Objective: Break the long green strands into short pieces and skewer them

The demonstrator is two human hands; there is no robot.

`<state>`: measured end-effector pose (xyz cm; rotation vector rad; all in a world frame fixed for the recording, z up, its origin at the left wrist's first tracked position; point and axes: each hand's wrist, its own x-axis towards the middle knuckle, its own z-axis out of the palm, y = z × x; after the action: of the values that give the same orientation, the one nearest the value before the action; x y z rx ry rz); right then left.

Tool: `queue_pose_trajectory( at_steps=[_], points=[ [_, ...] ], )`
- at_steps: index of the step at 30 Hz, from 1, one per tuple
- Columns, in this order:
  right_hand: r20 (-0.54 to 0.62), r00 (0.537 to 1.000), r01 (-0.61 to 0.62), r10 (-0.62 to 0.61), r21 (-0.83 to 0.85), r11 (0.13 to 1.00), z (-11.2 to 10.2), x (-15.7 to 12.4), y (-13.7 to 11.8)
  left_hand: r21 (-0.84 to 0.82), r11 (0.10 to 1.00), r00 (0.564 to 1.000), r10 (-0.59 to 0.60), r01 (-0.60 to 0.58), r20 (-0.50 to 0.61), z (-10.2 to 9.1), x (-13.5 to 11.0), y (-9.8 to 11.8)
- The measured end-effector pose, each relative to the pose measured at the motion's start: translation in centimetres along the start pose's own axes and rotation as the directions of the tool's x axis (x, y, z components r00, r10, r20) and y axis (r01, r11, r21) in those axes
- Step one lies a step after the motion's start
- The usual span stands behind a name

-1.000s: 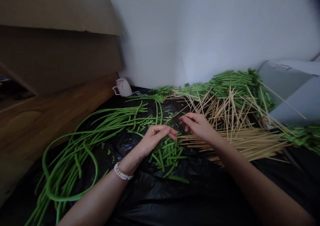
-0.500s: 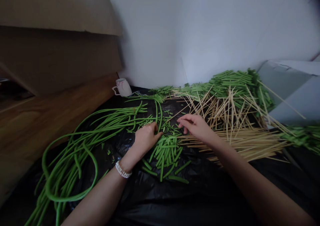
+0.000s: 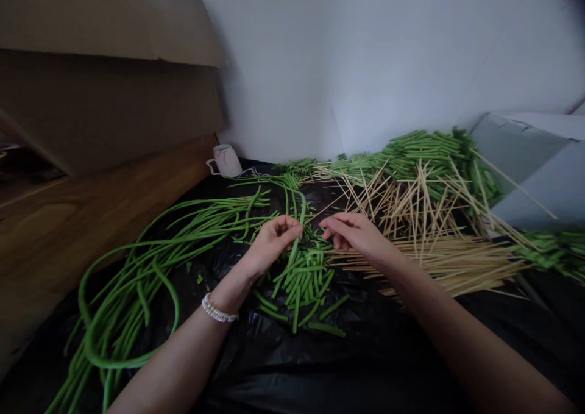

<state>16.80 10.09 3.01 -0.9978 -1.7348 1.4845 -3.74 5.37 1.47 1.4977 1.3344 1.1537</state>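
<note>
My left hand [image 3: 274,237], a beaded bracelet on its wrist, pinches a long green bean [image 3: 302,210] between thumb and forefinger. The bean curves back toward the far edge, and part of it passes under my fingers. Just to the right, apart from the bean, my right hand [image 3: 350,231] hovers with loosely bent fingers and nothing visible in them. Below the two hands lies a heap of short bean pieces [image 3: 308,277]. Whole long beans [image 3: 132,280] spread in a tangled bundle on the left, beside my left forearm.
Wooden skewers [image 3: 448,261] lie right of my right hand, others crossing behind. Cut beans [image 3: 429,152] are piled against the wall. A mug [image 3: 227,161] stands at the back; a cardboard box [image 3: 137,97] is at left, a pale box [image 3: 530,164] at right. Black plastic [image 3: 283,365] covers the surface.
My left hand has lifted slightly and shifted right, drawing the long bean toward the right hand. My right hand has moved a little left, its fingers somewhat looser.
</note>
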Motion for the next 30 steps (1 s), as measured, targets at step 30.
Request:
queue_pose_trajectory(
  at_steps=[30],
  points=[
    [-0.045,0.995,0.102,-0.092,0.358,0.928,1.4,-0.7,-1.0,-0.671,0.667,0.946,-0.221,0.325,0.238,1.0,-0.6,0.6]
  ],
)
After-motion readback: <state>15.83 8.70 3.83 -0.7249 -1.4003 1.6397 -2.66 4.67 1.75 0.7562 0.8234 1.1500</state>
